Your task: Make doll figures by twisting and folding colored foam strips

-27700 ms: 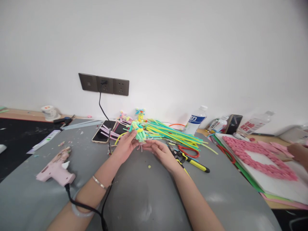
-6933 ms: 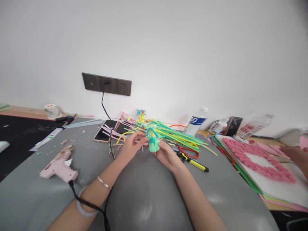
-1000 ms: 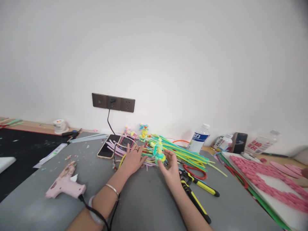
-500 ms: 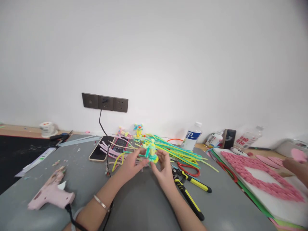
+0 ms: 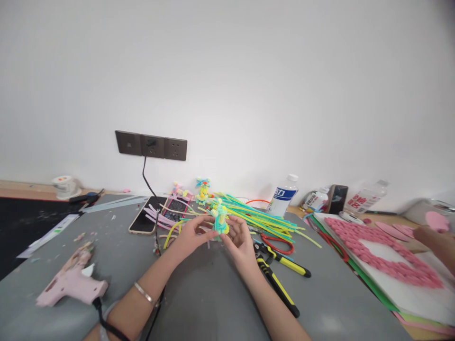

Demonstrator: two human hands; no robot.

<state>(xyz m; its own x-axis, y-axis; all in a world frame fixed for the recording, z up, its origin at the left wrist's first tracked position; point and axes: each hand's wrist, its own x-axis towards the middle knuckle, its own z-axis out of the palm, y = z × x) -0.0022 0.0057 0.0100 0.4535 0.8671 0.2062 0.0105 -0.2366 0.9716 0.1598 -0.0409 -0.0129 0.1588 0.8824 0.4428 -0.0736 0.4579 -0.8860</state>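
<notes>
A small teal and yellow figurine, seemingly made of pipe cleaners, stands upright between my hands just above the grey table. My left hand pinches it from the left with thumb and fingers. From the right, my right hand has its thumb at the figurine's base and its fingers curled behind. Beyond them lies a pile of green, yellow and teal pipe cleaners, with pink pipe cleaners to the left. Yellow-and-black-handled pliers rest beside my right wrist, near red-handled scissors.
At the left lies a pink glue gun, its cord running under my left forearm. A phone, two finished-looking figurines and a bottle stand farther back. Another person's hand is at right, by a pink braided piece.
The figurine has turned and shifted slightly left in my hands. My view has tilted a little, so the table's things sit slightly higher. The other person's hand has moved a bit left.
</notes>
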